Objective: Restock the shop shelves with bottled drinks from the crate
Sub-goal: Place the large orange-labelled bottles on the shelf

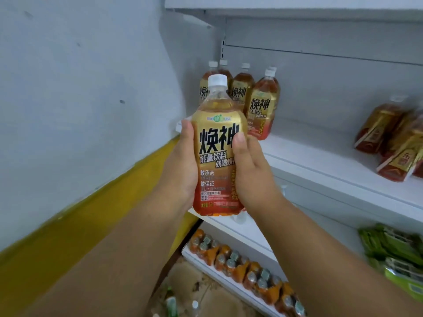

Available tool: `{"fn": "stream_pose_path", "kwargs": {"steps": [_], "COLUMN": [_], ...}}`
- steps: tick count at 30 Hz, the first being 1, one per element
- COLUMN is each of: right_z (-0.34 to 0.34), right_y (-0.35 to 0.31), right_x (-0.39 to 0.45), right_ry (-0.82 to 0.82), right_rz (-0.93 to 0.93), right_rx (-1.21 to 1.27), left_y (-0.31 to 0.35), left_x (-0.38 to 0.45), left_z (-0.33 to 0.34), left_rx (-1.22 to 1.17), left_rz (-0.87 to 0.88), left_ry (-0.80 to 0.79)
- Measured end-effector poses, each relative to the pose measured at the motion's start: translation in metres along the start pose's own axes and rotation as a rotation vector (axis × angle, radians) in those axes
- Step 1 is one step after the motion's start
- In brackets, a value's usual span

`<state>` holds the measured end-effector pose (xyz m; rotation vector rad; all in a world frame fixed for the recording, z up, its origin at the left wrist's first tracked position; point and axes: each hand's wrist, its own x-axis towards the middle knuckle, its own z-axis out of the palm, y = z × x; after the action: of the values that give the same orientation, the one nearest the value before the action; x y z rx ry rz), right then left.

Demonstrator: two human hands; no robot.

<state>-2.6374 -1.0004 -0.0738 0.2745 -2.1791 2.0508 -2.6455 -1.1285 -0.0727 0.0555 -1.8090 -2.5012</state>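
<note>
- Bottle [217, 152] of golden drink with a white cap is up in the air, in front of the shelf [332, 165], and I hold it with both hands.
- My left hand [183, 165] wraps round its left side, with my thumb on the front of the label.
- My right hand [249, 165] wraps round its right side, and that thumb presses on the big black letters.
- The bottle stands nearly straight up, cap on top. It is not touching the shelf.
- Just behind it, at the left end of the white shelf, stands a small group of the same bottles [263, 104]. They stand close together, near the back corner.
- Far along the same shelf, on the right, are more bottles [393, 140] with the same gold and red labels. They look tipped over, but they are blurry.
- Below, a lower shelf [229, 280] holds a row of small orange bottles [247, 268] with grey caps.
- At the right edge, some green packs [393, 250] sit under the white shelf.
- On my left is a wall [80, 88], pale on top and yellow lower down.
- Down on the floor I see brown cardboard [206, 291] and a few bottle tops, too blurry to tell more.
</note>
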Motion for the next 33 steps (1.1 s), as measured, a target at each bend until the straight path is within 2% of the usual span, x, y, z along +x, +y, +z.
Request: {"fn": "stream_pose_path", "kwargs": {"steps": [4,9,13,17,23,29,33], "right_z": [0.041,0.084,0.103,0.109,0.107,0.096,0.081], "right_y": [0.007,0.017,0.021,0.02,0.017,0.016,0.025], "right_x": [0.018,0.038,0.046,0.052,0.065,0.081,0.098], "right_ry": [0.111,0.234,0.295,0.344,0.287,0.213,0.174], "right_rz": [-0.019,-0.063,-0.103,-0.149,-0.177,-0.182,-0.121], "right_rx": [-0.073,-0.084,-0.109,-0.159,-0.188,-0.294,-0.377], "left_y": [0.006,0.019,0.021,0.021,0.022,0.019,0.015], "left_x": [0.029,0.061,0.07,0.082,0.096,0.111,0.127], "left_z": [-0.036,-0.075,-0.084,-0.076,-0.076,-0.077,-0.073], "left_rx": [0.022,0.207,0.102,0.17,0.249,0.301,0.326], "left_rz": [-0.017,-0.013,-0.038,0.042,0.147,0.124,0.122], "left_ry": [-0.062,-0.063,-0.214,-0.108,-0.01,-0.011,-0.013]}}
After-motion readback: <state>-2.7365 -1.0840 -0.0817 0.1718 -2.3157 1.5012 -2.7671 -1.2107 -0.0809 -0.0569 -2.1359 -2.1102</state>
